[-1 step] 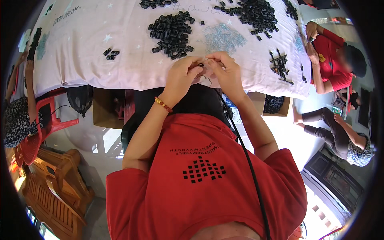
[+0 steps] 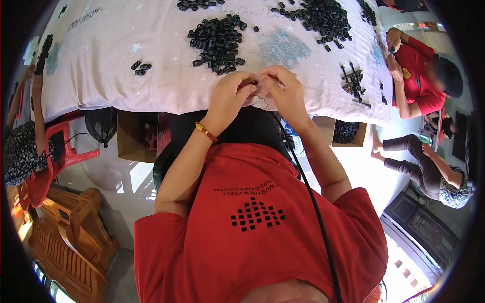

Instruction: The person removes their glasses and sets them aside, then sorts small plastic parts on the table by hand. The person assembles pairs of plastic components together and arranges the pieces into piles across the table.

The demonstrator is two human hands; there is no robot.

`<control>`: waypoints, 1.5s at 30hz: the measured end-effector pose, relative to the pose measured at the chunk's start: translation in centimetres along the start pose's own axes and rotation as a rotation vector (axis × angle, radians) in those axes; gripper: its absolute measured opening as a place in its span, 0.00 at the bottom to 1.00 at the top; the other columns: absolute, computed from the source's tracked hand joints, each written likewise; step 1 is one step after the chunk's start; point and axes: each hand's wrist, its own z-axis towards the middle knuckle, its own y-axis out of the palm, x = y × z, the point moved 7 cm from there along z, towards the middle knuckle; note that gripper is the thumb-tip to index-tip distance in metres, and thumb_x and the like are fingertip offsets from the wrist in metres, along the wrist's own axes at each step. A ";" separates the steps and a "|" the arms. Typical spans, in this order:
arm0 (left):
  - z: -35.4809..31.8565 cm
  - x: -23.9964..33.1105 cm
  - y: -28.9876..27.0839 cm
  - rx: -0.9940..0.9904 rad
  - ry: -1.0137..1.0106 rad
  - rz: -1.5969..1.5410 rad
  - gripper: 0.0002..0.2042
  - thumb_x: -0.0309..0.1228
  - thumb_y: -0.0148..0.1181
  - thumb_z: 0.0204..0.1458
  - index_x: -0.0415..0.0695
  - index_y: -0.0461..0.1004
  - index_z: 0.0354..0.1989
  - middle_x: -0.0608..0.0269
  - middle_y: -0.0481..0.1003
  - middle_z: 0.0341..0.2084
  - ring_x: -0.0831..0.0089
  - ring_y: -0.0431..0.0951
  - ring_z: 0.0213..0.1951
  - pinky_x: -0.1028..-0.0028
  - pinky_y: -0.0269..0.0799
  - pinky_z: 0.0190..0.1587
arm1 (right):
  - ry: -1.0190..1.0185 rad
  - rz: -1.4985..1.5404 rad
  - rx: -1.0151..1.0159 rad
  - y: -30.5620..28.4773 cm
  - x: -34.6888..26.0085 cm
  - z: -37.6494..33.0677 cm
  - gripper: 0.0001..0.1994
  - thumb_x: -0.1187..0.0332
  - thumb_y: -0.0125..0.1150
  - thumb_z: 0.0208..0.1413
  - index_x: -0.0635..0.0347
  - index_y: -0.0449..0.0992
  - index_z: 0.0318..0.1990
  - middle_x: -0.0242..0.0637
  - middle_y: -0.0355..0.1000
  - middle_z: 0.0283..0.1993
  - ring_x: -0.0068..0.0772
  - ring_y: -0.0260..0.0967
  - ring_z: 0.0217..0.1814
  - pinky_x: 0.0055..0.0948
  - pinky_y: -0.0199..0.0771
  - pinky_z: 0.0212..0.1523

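Close together at the table's near edge, both my hands are closed. Between the thumb and fingers of my left hand sits a small black plastic part. My right hand pinches right beside it; whatever its fingertips hold is too small to make out. Just beyond my hands lies a heap of black plastic parts. A spread of tiny clear bluish pieces is to its right. A few black parts lie apart on the left, and long thin dark pieces are piled on the right.
A pale printed cloth covers the table. Another big black heap lies far right. Below the edge stand cardboard boxes and a red plastic chair. A black cable runs down my front. People sit at both sides.
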 end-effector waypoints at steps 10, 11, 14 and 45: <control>-0.3 1.5 -0.2 -0.027 0.296 0.344 0.09 0.30 0.64 0.55 0.40 0.81 0.41 0.57 0.78 0.31 0.61 0.77 0.35 0.67 0.72 0.40 | -0.361 -0.414 -0.023 0.5 -0.8 -0.3 0.03 0.71 0.63 0.58 0.53 0.79 0.39 0.32 0.75 0.36 0.35 0.72 0.40 0.36 0.57 0.54; -0.3 1.5 -0.2 -0.027 0.301 0.346 0.09 0.31 0.65 0.55 0.41 0.81 0.41 0.57 0.78 0.31 0.60 0.77 0.35 0.67 0.72 0.40 | -0.363 -0.413 -0.022 0.5 -0.9 -0.4 0.03 0.71 0.63 0.58 0.53 0.79 0.39 0.32 0.75 0.36 0.35 0.72 0.40 0.36 0.57 0.54; -0.3 1.4 -0.3 -0.027 0.297 0.327 0.09 0.31 0.65 0.55 0.41 0.81 0.41 0.57 0.78 0.31 0.61 0.77 0.35 0.67 0.72 0.40 | -0.352 -0.412 -0.030 0.6 -0.9 -0.5 0.03 0.71 0.62 0.59 0.53 0.79 0.40 0.31 0.75 0.36 0.33 0.72 0.39 0.36 0.55 0.54; -0.3 1.6 -0.8 -0.045 0.271 0.236 0.09 0.29 0.64 0.56 0.39 0.81 0.42 0.58 0.78 0.31 0.64 0.76 0.35 0.70 0.72 0.40 | -0.469 -0.640 -0.033 1.4 -2.5 -1.5 0.08 0.69 0.61 0.60 0.52 0.80 0.46 0.28 0.75 0.35 0.30 0.71 0.41 0.40 0.54 0.52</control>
